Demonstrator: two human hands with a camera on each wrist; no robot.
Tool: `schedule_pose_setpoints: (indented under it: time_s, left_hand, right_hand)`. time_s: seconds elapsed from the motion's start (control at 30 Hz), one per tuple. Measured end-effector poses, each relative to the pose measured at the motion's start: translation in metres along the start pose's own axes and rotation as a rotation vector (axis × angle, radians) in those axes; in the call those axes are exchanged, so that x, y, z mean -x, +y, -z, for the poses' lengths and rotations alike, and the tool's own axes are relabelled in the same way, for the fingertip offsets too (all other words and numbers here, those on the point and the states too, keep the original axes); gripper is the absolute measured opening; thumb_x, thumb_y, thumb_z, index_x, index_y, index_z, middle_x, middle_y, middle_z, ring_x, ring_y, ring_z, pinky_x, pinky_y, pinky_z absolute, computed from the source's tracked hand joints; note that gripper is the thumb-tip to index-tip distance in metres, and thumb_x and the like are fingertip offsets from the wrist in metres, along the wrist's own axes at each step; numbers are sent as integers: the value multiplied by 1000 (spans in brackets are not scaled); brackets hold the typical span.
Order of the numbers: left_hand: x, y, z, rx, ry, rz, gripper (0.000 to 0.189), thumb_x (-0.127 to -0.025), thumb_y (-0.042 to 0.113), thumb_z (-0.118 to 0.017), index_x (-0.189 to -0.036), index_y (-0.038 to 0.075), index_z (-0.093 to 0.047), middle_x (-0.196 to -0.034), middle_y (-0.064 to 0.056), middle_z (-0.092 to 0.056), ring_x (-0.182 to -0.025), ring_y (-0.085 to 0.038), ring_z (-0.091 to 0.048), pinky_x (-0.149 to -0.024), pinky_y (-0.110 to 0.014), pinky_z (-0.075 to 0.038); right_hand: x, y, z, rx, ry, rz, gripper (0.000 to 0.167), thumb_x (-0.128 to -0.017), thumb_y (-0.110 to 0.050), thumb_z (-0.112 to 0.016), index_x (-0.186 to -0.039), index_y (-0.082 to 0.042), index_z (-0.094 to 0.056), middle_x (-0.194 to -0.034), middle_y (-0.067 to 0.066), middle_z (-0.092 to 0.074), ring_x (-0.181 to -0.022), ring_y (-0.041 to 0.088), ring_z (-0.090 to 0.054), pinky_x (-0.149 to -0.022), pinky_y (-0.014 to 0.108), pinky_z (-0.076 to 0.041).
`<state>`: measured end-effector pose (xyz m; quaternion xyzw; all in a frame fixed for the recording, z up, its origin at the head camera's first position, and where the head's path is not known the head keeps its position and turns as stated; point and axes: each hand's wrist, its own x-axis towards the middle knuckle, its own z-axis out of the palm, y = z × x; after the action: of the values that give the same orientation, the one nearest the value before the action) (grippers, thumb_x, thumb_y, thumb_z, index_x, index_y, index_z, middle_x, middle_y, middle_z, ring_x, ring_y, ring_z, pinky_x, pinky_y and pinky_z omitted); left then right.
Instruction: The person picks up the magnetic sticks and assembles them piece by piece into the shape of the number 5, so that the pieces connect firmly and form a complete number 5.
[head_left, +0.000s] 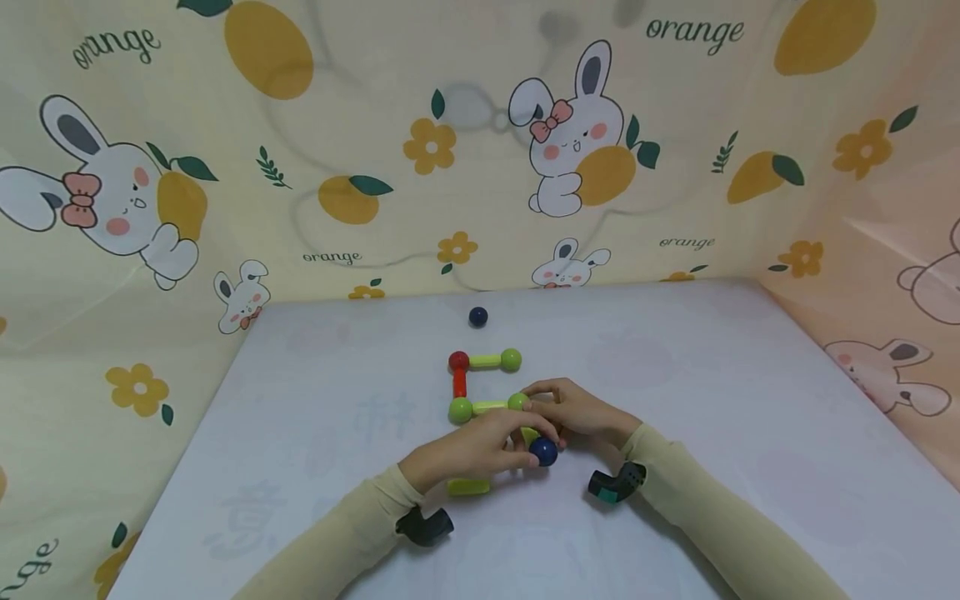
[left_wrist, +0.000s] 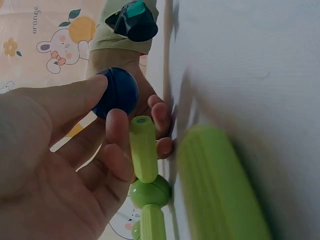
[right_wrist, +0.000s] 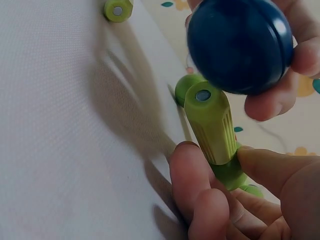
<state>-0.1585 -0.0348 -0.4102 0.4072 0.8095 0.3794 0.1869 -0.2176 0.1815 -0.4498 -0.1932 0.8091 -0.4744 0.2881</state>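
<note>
My left hand (head_left: 480, 446) pinches a dark blue ball (left_wrist: 119, 92) between thumb and fingertips, off the table. Close by, my right hand (head_left: 585, 412) grips a green rod (right_wrist: 211, 125) near the green ball (left_wrist: 150, 191) at its base. A metal disc marks the rod's free end, and in the right wrist view the blue ball is just above it. That rod belongs to a figure of balls and rods: another green rod (head_left: 491, 406), a green ball (head_left: 461, 409), a red rod (head_left: 460, 384), a red ball (head_left: 458, 361), then a green rod (head_left: 485, 361) and ball (head_left: 511, 360).
A loose green rod (head_left: 468, 487) lies on the white table (head_left: 315, 433), beside my left hand. Another dark blue ball (head_left: 477, 317) sits near the table's far edge. Printed cloth (head_left: 390, 108) with rabbits and oranges hangs behind and at both sides.
</note>
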Motion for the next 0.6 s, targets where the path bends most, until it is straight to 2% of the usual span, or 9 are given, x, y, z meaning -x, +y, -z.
schedule_pose_setpoints:
  time_s: [0.23,0.4,0.6]
  left_hand:
    - [-1,-1,-3,-18,-19,27,37,-95,14,-70,-132,16,-64,-129,0,-65,-81,1,-54,-74,-14,-48]
    - [0,0,-3,-32,-23,53,38,-95,12,-71,-132,17,-64,-121,0,-66,-79,1,-53,-71,-14,-48]
    - [0,-1,-3,-44,-52,74,37,-94,8,-71,-130,17,-65,-114,0,-66,-75,0,-53,-68,-14,-48]
  right_hand:
    - [0,-1,1,0,3,0,51,-106,-28,-52,-145,4,-47,-50,-7,-55,-45,6,-52,-49,20,-44]
    - [1,-2,1,-26,-11,3,52,-106,-28,-52,-146,5,-46,-51,-6,-58,-46,7,-55,-48,20,-47]
    - [0,0,0,-45,-19,-11,55,-105,-31,-54,-147,4,-45,-61,-2,-67,-48,8,-58,-49,22,-49]
